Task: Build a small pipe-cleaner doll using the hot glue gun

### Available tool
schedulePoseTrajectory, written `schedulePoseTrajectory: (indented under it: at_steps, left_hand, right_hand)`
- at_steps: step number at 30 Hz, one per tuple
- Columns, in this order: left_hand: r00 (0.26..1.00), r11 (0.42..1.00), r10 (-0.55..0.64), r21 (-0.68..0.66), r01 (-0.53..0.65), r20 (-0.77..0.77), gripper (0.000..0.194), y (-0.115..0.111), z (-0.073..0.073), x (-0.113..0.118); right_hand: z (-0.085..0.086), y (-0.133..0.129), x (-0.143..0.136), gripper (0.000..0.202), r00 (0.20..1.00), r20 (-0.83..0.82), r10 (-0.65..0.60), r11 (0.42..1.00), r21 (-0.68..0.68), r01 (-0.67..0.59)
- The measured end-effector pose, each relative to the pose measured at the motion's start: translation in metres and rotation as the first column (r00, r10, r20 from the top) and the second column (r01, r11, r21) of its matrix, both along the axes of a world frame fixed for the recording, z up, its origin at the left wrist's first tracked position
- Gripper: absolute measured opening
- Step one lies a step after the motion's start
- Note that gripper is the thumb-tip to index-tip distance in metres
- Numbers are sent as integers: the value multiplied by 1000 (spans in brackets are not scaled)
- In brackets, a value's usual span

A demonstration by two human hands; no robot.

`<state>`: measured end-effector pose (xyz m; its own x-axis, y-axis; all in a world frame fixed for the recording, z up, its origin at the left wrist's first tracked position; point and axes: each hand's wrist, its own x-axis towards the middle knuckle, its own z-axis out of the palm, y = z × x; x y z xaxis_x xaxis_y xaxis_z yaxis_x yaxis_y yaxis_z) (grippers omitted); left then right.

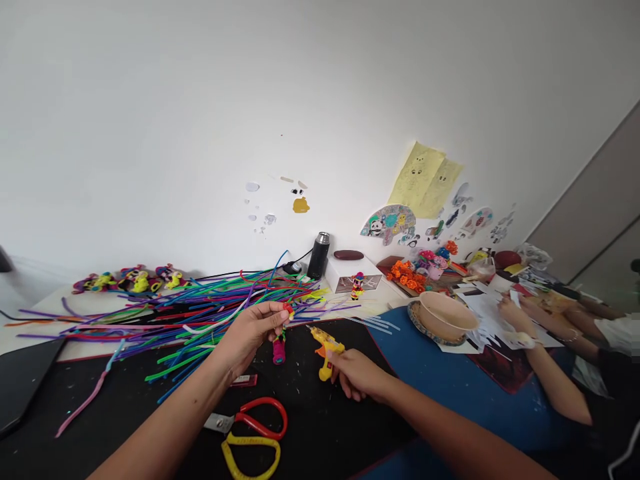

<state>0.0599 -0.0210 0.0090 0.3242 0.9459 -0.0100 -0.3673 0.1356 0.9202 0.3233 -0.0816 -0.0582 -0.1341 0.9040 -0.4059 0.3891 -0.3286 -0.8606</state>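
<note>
Red-and-yellow-handled metal scissors (245, 439) just nearer than the left hand (256, 328)

Nearly closed, the left hand pinches a small red piece (289, 308) between thumb and fingers; directly below it is a magenta fuzzy cylindrical piece (279, 352), whether gripped I cannot tell. To its right, the right hand (357, 373) curls around a yellow plastic glue gun (327, 348), nozzle toward the left hand. Multicoloured fuzzy craft stems (200, 327) spread beyond and left of the left hand.
</note>
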Motion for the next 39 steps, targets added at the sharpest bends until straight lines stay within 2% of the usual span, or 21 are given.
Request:
schedulePoseTrajectory:
  at_steps: [2,5,10,16,27,39]
  left_hand:
    - [1000,1000,-16,-7,16,-3,36,0,-1,2]
    - [999,999,-41,-15,41,-11,36,-2,-4,5]
    - [998,997,-67,-43,67,-4,36,-3,-12,9]
    - [998,995,-61,-83,61,5,36,0,-18,9]
    - [996,988,-78,-138,73,-36,40,2,-29,12]
    - [996,991,-59,-125,50,-73,45,3,-35,16]
  right_hand:
    - [5,-6,-3,51,997,73,-28,993,116,19]
    - [17,-8,-18,43,996,13,-83,965,251,77]
    - [33,6,-57,54,960,-276,-49,937,320,140]
    - [28,20,-88,55,866,-495,-69,908,329,261]
    - [13,27,-88,51,825,-556,-98,903,298,309]
    - [9,27,-87,47,810,-580,-89,911,280,302]
